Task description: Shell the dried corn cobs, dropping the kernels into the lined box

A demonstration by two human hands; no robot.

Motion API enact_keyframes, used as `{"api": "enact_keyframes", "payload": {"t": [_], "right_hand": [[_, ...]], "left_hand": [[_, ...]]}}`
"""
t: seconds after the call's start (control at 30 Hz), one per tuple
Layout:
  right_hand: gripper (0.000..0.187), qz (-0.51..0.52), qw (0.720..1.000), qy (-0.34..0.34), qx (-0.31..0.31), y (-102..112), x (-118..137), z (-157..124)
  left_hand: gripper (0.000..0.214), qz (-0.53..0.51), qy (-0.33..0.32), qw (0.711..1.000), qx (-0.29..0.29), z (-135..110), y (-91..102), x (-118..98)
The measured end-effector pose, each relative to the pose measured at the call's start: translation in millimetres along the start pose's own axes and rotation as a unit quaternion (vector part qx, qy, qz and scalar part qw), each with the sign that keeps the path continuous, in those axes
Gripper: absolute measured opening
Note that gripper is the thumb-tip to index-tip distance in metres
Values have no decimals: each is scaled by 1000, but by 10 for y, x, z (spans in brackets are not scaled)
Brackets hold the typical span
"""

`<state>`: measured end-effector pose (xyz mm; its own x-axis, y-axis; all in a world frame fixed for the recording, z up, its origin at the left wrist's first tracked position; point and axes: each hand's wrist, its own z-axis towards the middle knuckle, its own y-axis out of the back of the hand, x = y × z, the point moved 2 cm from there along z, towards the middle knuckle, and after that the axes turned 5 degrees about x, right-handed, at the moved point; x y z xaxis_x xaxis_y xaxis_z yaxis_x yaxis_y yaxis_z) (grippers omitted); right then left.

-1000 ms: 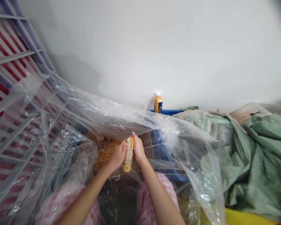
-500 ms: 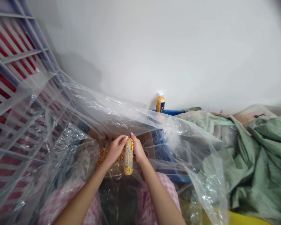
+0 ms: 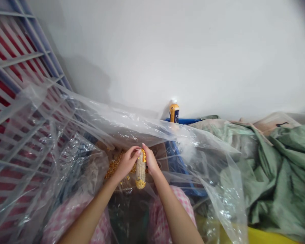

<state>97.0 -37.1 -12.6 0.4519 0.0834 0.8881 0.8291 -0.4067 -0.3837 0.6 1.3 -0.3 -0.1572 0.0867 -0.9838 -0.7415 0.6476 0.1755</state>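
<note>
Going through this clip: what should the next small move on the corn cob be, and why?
Probably the right hand should thumb off the yellow kernels along the upper edge of the corn cob, steadied by the left hand. Most of the cob looks pale and bare, and those kernels sit right beside the right hand's fingers.

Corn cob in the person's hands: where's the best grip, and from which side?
Probably around the pale, stripped middle of the corn cob, coming from the near side, below the hands. The cob stands nearly upright, and this stretch looks free, with the left hand and right hand up at its top end. Avoid the lower tip, where yellow kernels are packed and might shed.
</note>
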Motion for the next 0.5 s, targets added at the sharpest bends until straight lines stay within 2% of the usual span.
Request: {"api": "enact_keyframes", "payload": {"t": [0.17,0.4,0.5], "right_hand": [[32,80,996,-27,-28,-31,-40,-4],[35,108,992,-64,-22,-54,98,-79],[36,93,992,-71,-53,-24,75,-59]], "left_hand": [[45,11,-1,1000,-1,-42,-81,2],[43,22,20,1000,-1,-17,-80,62],[40,78,66,993,-50,16,-22,149]]}}
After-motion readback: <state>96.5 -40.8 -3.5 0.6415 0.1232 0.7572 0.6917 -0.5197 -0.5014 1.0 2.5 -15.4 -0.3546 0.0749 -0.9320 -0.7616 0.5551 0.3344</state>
